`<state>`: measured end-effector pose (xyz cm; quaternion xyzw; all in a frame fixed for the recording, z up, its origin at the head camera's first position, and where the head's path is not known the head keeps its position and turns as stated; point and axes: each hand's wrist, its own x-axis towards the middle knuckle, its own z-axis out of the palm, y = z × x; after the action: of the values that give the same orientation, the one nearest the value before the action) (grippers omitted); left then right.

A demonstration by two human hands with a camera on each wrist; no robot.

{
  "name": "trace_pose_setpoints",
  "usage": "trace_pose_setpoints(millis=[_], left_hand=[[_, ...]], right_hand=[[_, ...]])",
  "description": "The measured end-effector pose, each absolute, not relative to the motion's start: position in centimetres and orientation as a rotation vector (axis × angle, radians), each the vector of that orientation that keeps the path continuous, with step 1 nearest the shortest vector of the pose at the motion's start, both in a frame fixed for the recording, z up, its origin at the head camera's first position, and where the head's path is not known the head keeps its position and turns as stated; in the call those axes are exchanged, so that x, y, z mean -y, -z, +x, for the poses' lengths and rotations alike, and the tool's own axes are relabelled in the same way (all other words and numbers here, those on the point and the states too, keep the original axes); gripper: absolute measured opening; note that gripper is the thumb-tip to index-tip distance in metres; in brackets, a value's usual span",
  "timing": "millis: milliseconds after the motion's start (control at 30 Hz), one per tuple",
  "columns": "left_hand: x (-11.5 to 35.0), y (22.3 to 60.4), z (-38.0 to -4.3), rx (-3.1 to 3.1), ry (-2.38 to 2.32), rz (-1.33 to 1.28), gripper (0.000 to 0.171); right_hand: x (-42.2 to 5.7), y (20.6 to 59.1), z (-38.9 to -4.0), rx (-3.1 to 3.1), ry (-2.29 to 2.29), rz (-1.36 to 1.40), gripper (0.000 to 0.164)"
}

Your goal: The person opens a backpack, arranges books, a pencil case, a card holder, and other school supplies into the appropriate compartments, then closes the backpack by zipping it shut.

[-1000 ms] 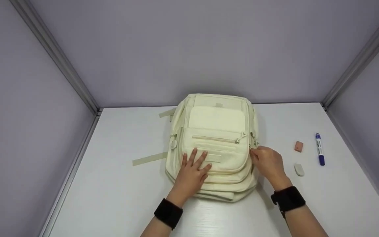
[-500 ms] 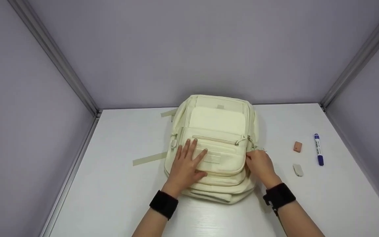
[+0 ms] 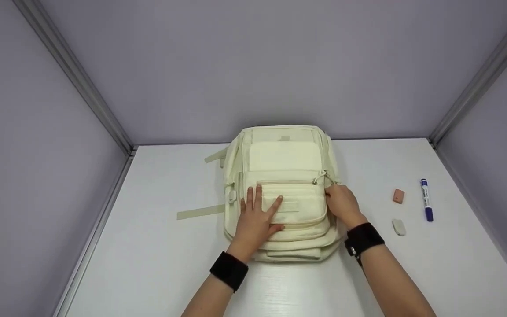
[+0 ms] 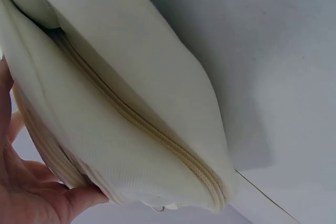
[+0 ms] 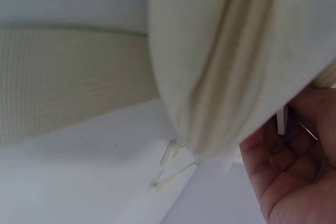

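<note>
A cream backpack (image 3: 286, 156) lies front side up, its layered zipped pockets facing the person. My left hand (image 3: 253, 224) rests with spread fingers on the lower front pocket, just left of the small label patch (image 3: 288, 206). At the bag's right edge, my right hand (image 3: 343, 204) has its fingers curled against the side of the front pocket. In the right wrist view those fingers pinch a small pale zipper pull (image 5: 282, 120). The left wrist view shows a beige zipper (image 4: 142, 121) curving along a pocket.
Right of the bag lie a pink eraser (image 3: 398, 196), a whitish oval piece (image 3: 398, 227) and a blue-capped marker (image 3: 427, 200). Flat straps (image 3: 200, 212) stick out from the bag's left side. Grey panels (image 3: 280, 66) enclose the white table (image 3: 161, 264).
The right hand first slid slightly down and left, then up along the bag's side. The backpack's top has swung left, straightening it. The left hand stays on the front pocket, shifting slightly.
</note>
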<state>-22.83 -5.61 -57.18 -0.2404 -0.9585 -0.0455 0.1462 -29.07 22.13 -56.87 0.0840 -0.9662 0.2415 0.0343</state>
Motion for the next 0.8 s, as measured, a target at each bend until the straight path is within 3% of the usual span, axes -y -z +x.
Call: trace_pose_setpoints(millis=[400,800], left_hand=[[5.0,56.8,-22.9,2.819,0.14,-0.595,0.062],[4.9,56.5,-22.7,2.912,0.13,-0.588,0.078]], right_hand=[[-23.4,55.6,-25.8,2.884,-0.605,0.358,0.016],[-22.7,55.1,-21.7,2.898,-0.584,0.362,0.016]])
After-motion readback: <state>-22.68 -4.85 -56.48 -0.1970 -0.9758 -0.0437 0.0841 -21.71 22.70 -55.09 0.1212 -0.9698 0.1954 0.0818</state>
